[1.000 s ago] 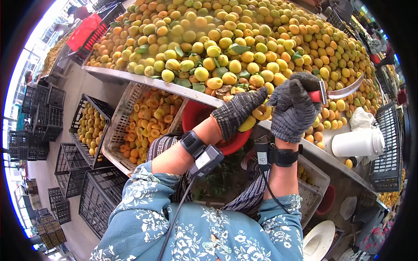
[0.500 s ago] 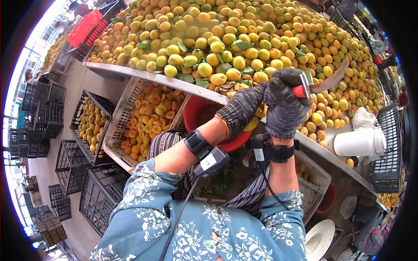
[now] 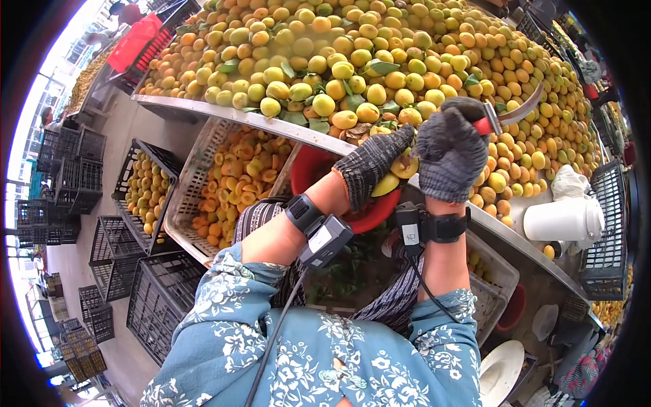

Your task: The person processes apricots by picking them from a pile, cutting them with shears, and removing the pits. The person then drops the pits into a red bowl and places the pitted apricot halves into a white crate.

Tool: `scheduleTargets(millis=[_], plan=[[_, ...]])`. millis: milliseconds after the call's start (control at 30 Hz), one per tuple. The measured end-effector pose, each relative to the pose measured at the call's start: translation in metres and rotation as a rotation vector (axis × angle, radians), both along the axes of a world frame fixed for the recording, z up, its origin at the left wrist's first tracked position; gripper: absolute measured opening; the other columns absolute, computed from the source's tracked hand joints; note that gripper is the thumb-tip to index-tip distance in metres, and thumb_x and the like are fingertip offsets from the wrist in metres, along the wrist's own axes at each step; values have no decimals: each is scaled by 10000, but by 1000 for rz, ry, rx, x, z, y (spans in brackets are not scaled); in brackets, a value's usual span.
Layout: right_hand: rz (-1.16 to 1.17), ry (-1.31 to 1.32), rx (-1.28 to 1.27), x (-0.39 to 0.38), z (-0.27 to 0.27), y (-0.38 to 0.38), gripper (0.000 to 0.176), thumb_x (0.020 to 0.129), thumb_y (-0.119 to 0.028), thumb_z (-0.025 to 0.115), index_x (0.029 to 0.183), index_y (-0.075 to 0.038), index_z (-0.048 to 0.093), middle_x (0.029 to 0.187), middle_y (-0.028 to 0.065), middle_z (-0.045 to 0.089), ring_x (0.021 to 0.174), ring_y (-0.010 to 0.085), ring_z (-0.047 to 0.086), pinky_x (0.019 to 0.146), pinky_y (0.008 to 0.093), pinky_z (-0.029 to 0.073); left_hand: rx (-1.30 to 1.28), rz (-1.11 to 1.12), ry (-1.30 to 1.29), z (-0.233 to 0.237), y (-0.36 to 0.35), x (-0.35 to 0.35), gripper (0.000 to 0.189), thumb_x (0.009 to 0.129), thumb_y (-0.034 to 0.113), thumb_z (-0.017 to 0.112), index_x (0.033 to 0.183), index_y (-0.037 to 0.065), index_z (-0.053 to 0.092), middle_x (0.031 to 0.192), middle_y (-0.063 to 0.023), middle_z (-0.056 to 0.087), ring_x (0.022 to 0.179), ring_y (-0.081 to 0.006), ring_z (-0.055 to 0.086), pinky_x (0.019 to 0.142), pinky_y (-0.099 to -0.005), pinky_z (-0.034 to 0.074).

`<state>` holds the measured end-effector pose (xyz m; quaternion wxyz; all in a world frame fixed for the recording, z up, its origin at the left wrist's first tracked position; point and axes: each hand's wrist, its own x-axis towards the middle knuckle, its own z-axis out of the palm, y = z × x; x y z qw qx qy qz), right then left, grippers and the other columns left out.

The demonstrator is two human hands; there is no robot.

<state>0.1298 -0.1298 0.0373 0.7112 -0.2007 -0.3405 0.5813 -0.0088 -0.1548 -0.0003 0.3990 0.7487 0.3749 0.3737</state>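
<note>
My right hand (image 3: 453, 150), in a dark knitted glove, is wrapped round the red handle of a curved knife (image 3: 513, 114), its blade pointing up and right over the fruit pile. My left hand (image 3: 375, 163), gloved too, holds opened yellow-orange fruit (image 3: 405, 166) beside the right hand. A yellow-green fruit piece (image 3: 385, 184) shows just under its fingers. Below the left hand stands a red basin (image 3: 369, 218), partly hidden by hand and wrist. A large heap of whole apricots (image 3: 407, 57) fills the metal-edged table (image 3: 258, 125).
A white crate (image 3: 178, 227) of halved fruit stands left of the basin. Black crates (image 3: 163, 298) are stacked further left, one with whole fruit. A white jug (image 3: 563, 219) is at the right, by a black crate (image 3: 605, 234). A pale hat (image 3: 502, 370) lies lower right.
My hands have moved slightly apart, and the opened fruit between them now shows more clearly. The knife blade has turned a little. The view has shifted slightly.
</note>
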Motion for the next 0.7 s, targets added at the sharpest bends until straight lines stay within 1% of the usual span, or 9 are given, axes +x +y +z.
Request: scheduleTargets(millis=[33, 67, 133, 233, 267, 333, 400, 667, 700], plan=[[72, 135, -3, 6, -5, 5, 101, 802, -78, 673, 879, -54, 612, 565, -13, 480, 454, 72, 415, 398, 212, 317, -76, 14, -217, -9, 1, 3, 421, 867, 39, 574, 1279, 4, 493, 1158, -137, 586, 1069, -243, 566, 929, -314, 433], [74, 129, -13, 10, -15, 12, 175, 882, -209, 621, 944, -48, 592, 541, -54, 356, 432, 81, 298, 414, 247, 290, -74, 15, -218, -9, 4, 4, 421, 867, 39, 574, 1279, 4, 493, 1158, -137, 586, 1069, -243, 566, 929, -314, 433], [109, 204, -24, 13, -26, 18, 186, 885, -219, 619, 944, -45, 592, 543, -52, 356, 441, 82, 306, 431, 253, 301, -485, -21, -440, -3, 11, 5, 433, 882, 3, 554, 1306, -12, 473, 1198, -126, 581, 1113, -198, 546, 957, -289, 419], [111, 278, -50, 14, -26, 16, 206, 892, -236, 615, 949, -39, 590, 543, -52, 346, 461, 86, 309, 463, 266, 312, -759, 35, -624, 14, 13, 14, 484, 868, -35, 547, 1339, -20, 436, 1193, -148, 584, 1137, -214, 541, 967, -295, 413], [71, 231, -44, 14, -22, 15, 199, 889, -226, 619, 951, -38, 592, 544, -50, 356, 458, 87, 316, 458, 264, 316, -759, 35, -624, 12, 13, 12, 484, 868, -35, 547, 1339, -20, 436, 1193, -148, 584, 1137, -214, 541, 967, -295, 413], [34, 182, -38, 15, -13, 13, 193, 886, -216, 623, 954, -38, 594, 544, -47, 365, 454, 88, 322, 453, 263, 320, 37, 34, 25, 7, 13, 3, 547, 853, -49, 548, 1374, -22, 386, 1170, -175, 588, 1114, -257, 558, 956, -318, 427], [-102, 50, 12, 16, -4, 11, 128, 839, -133, 660, 912, -54, 591, 541, -2, 452, 435, 106, 418, 402, 257, 364, 97, 30, 39, 2, 16, -2, 567, 849, -47, 548, 1386, -21, 367, 1169, -188, 585, 1103, -281, 565, 950, -332, 434], [-140, 48, 60, 7, 0, 6, 149, 801, -85, 684, 909, -33, 595, 552, 8, 466, 420, 117, 444, 393, 258, 408, 221, 88, 116, 11, 20, -1, 558, 837, -30, 548, 1369, -23, 384, 1122, -210, 595, 1033, -308, 598, 889, -361, 473], [-146, 39, 64, 4, 5, 3, 151, 796, -76, 685, 908, -29, 596, 558, 10, 471, 425, 116, 450, 396, 256, 412, -47, 90, 72, 25, 18, 1, 523, 845, -15, 541, 1351, -18, 408, 1089, -200, 608, 998, -300, 610, 860, -357, 483]])
